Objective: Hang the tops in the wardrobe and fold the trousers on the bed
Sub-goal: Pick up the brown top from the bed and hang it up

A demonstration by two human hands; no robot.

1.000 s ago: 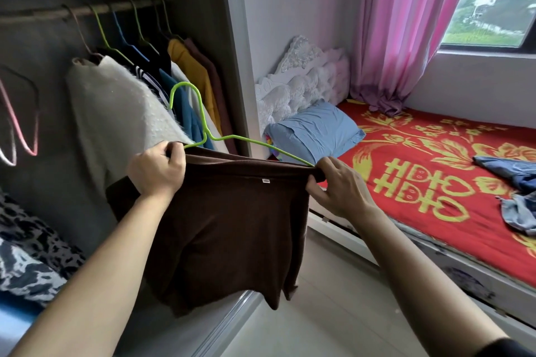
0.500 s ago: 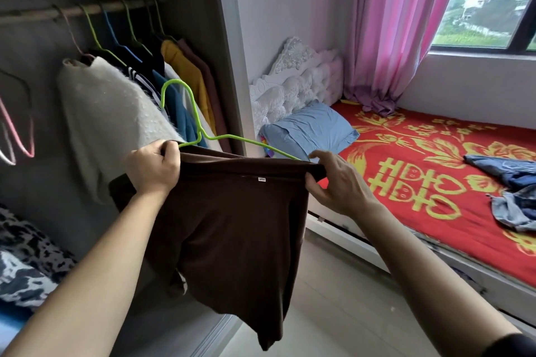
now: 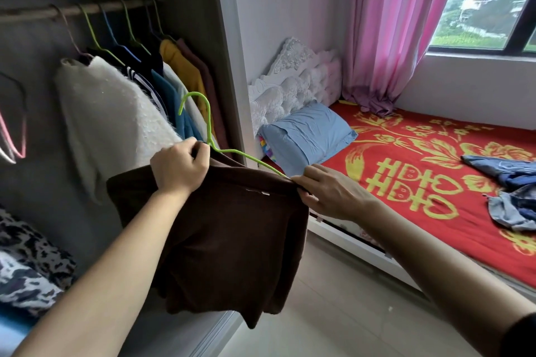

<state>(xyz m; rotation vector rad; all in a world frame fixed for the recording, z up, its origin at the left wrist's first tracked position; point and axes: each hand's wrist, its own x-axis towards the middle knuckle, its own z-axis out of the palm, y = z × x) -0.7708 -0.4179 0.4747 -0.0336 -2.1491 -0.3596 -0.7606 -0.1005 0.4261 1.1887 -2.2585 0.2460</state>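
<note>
Brown fabric of the top point(image 3: 232, 240) drapes from a green hanger point(image 3: 193, 93), held in front of the open wardrobe point(image 3: 226, 66) and below its rail point(image 3: 34, 13); the left hand point(image 3: 179, 166) is clenched round the top's edge at the base of the hanger's hook; the right hand point(image 3: 333, 193) pinches the top's far shoulder, where the hanger's arm runs into the cloth; the hook stands free in the air, close to the hung clothes; a white fluffy sweater point(image 3: 116, 119) hangs on the rail among other tops; blue denim trousers point(image 3: 504, 171) lie crumpled on the red bed point(image 3: 420, 182), well apart from both hands; a blue pillow point(image 3: 307, 136) sits by the headboard.
</note>
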